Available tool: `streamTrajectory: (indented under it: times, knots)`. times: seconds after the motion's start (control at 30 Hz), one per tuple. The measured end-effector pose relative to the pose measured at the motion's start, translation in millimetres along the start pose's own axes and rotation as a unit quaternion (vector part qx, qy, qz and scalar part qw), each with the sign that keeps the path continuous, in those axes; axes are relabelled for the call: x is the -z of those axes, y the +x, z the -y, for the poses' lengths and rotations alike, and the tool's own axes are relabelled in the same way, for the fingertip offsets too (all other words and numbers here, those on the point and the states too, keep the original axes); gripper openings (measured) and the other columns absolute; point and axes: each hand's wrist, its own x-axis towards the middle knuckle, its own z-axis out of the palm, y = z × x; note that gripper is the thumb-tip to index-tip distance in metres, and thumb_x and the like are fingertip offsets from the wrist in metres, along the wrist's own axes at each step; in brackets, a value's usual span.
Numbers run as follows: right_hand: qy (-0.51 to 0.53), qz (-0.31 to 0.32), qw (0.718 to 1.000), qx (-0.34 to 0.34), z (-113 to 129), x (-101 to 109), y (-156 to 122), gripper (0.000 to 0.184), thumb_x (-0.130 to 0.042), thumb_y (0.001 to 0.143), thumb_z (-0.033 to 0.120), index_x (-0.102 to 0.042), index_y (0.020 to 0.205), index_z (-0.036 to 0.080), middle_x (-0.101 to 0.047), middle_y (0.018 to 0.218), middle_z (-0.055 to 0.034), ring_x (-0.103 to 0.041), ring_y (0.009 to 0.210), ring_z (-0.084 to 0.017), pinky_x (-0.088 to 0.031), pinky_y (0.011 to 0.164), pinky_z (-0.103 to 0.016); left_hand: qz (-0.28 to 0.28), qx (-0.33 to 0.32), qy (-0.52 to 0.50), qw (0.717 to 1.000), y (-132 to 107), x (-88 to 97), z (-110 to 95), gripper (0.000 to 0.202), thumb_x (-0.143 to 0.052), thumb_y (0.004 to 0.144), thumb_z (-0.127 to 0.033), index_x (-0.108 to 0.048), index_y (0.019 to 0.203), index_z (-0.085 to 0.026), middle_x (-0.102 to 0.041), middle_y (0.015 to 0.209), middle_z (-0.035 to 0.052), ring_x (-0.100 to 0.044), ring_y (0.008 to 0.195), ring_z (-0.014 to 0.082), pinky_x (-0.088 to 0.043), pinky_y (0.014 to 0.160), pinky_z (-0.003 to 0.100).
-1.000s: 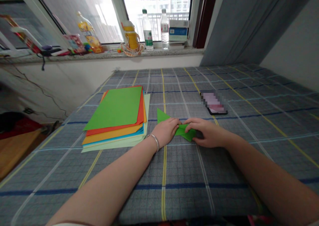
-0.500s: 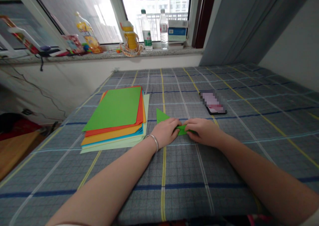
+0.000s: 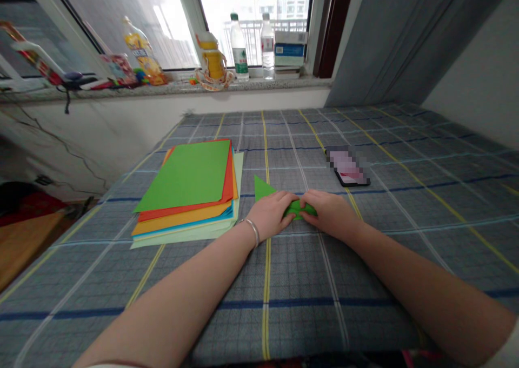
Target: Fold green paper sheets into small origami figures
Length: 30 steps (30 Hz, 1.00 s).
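One left hand and one right hand, fingers tight on one folded green sheet, near one paper stack.

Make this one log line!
left hand: on folded green paper; right hand: on it; paper stack: left side; phone: beyond right hand

Daylight from windows, partly blown out | interior dim | edges stretched | phone screen pixelated

Folded piece: matt paper seen
Stack: smooth paper noted
Cloth: matt weave seen
Bangle: shiny metal noted
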Motion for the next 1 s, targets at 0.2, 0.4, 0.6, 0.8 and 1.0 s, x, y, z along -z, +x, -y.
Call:
streamTrajectory:
  times: [0.2, 0.4, 0.6, 0.8, 1.0]
  knots:
    - [0.010, -0.009, 0.998, -0.055, 2, -3, 0, 0.022, -0.061, 0.078, 0.025, -0.052, 0.098, 0.022, -0.065, 0.085, 0.0008, -0.060, 0.070, -0.016, -0.030, 0.057, -0.027, -0.022, -0.030, -0.034, 0.999, 0, -2.2, 3, 0.027, -0.059, 0.081, -0.021, -0.048, 0.106, -0.016, -0.061, 0.107, 0.0089, -0.058, 0.100, 0.0221, -0.048, 0.092, 0.039]
    - [0.026, -0.008, 0.998, -0.053, 0, -6, -2, 0.017, -0.057, 0.076, 0.023, -0.050, 0.091, 0.022, -0.061, 0.080, 0.0016, -0.056, 0.066, -0.015, -0.026, 0.055, -0.026, -0.021, -0.112, 0.028, 0.993, 0, 0.6, 4, 0.016, -0.054, 0.086, -0.019, -0.055, 0.103, -0.019, -0.055, 0.126, 0.0086, -0.054, 0.112, 0.0228, -0.039, 0.103, 0.050]
    - [0.037, -0.009, 0.997, -0.070, -1, -6, -3, 0.010, -0.052, 0.077, 0.018, -0.047, 0.085, 0.022, -0.059, 0.078, 0.0010, -0.052, 0.064, -0.014, -0.024, 0.055, -0.026, -0.046, -0.152, 0.097, 0.983, -2, 4.7, 1, 0.016, -0.050, 0.091, -0.022, -0.062, 0.102, -0.023, -0.054, 0.126, 0.0049, -0.053, 0.114, 0.0198, -0.029, 0.111, 0.052]
    - [0.073, 0.007, 0.994, -0.077, -4, -6, -2, 0.014, -0.053, 0.075, 0.017, -0.047, 0.087, 0.021, -0.058, 0.080, 0.0006, -0.052, 0.068, -0.014, -0.028, 0.057, -0.025, -0.026, -0.146, 0.069, 0.986, -2, 0.5, 6, 0.017, -0.050, 0.092, -0.025, -0.066, 0.098, -0.024, -0.057, 0.123, 0.0039, -0.054, 0.110, 0.0202, -0.031, 0.109, 0.052]
    - [0.108, 0.027, 0.992, -0.055, -10, -7, -4, 0.016, -0.056, 0.074, 0.017, -0.049, 0.087, 0.022, -0.060, 0.080, 0.0013, -0.054, 0.070, -0.013, -0.032, 0.059, -0.023, 0.009, -0.110, -0.005, 0.994, -2, -1.6, 13, 0.018, -0.052, 0.092, -0.029, -0.067, 0.101, -0.024, -0.061, 0.117, 0.0055, -0.057, 0.109, 0.0217, -0.036, 0.105, 0.054]
